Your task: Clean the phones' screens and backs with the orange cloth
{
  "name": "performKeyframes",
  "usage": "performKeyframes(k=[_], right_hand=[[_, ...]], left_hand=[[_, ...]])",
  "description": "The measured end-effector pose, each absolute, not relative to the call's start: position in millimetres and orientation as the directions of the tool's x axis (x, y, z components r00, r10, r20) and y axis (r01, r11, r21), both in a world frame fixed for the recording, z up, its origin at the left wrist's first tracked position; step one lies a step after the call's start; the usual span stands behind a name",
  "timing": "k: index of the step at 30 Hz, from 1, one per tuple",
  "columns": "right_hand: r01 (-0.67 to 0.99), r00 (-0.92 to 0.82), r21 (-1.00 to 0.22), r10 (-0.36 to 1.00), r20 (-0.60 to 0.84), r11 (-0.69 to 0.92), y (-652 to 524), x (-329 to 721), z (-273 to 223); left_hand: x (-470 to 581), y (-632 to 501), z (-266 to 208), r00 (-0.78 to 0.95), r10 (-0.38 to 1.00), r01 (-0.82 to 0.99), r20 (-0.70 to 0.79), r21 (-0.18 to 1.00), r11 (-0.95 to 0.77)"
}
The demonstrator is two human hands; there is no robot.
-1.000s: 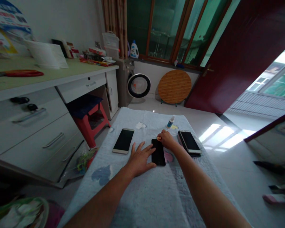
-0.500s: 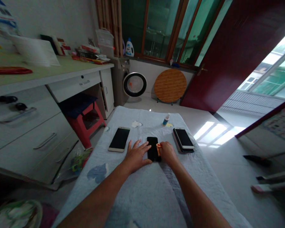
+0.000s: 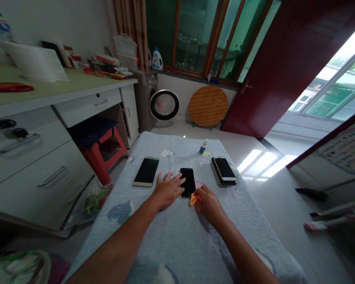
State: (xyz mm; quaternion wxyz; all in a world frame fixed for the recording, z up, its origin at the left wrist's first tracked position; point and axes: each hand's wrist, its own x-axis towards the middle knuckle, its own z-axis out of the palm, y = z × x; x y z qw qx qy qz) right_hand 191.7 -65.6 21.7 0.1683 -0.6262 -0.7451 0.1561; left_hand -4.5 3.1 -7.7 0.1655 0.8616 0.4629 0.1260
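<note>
A black smartphone (image 3: 188,182) lies screen up on the cloth-covered table, between my hands. My left hand (image 3: 167,191) is spread flat, its fingertips touching the phone's left edge. Pinched in my right hand (image 3: 207,201) is a small orange cloth (image 3: 193,198), at the phone's lower right corner. A pinkish patch shows beside the phone above my right fingers; I cannot make out what it is. Left of my left hand lies a larger gold-framed smartphone (image 3: 146,172). To the right, a white smartphone (image 3: 225,169) rests on top of a dark one.
A small spray bottle (image 3: 203,147) stands toward the table's far edge. The light blue cloth (image 3: 171,244) covers the table. A red stool (image 3: 106,152) and a white desk (image 3: 85,94) flank the left side. Beyond are an open washing machine door (image 3: 165,105) and a round wooden board (image 3: 208,105).
My right hand with the orange cloth has moved from the phone's right edge down toward its lower right corner. My left hand stays at the left edge. The whole view has shifted slightly.
</note>
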Motion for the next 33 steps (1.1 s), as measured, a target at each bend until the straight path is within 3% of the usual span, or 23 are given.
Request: performKeyframes(k=[9, 13, 20, 29, 33], right_hand=[[0.905, -0.355, -0.234, 0.934, 0.049, 0.356, -50.4, 155.7, 23.1], [0.886, -0.386, -0.245, 0.919, 0.079, 0.394, -46.9, 145.4, 20.9], [0.91, -0.32, -0.269, 0.947, 0.032, 0.317, -52.5, 163.5, 28.5], [0.96, -0.119, -0.265, 0.989, -0.087, 0.092, -48.8, 205.4, 41.2], [0.915, -0.136, -0.384, 0.991, -0.007, 0.123, -39.3, 206.4, 48.1]], left_hand=[[-3.6, 5.1, -12.0, 0.525, 0.846, 0.762, 0.089, 0.393, -0.514], [-4.9, 5.0, -10.9, 0.537, 0.836, 0.756, 0.11, 0.378, -0.535], [-4.7, 6.1, -7.8, 0.533, 0.843, 0.761, 0.072, 0.394, -0.515], [-3.5, 5.0, -5.9, 0.529, 0.847, 0.769, 0.048, 0.394, -0.503], [-2.6, 2.9, -4.4, 0.527, 0.848, 0.772, 0.058, 0.384, -0.507]])
